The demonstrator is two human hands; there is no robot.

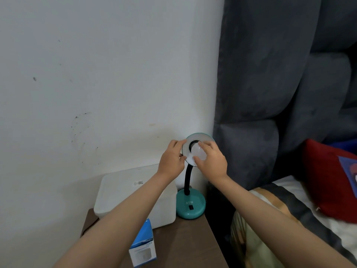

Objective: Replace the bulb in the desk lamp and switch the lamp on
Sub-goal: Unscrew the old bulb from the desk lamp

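Our left hand [171,161] steadies the lamp shade [199,139] by its rim while our right hand [211,161] holds the bulb [199,153] at the socket, so seating it and pressing the switch [190,208] likely remain.

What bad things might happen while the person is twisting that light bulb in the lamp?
The bulb is held only by the right hand's fingers, so it might slip and drop onto the table.

The lamp stands on a thin bendy neck near the table's edge; twisting hard could tip it, though the left hand steadies the shade.

The blue box sits under the left arm and could get knocked off.
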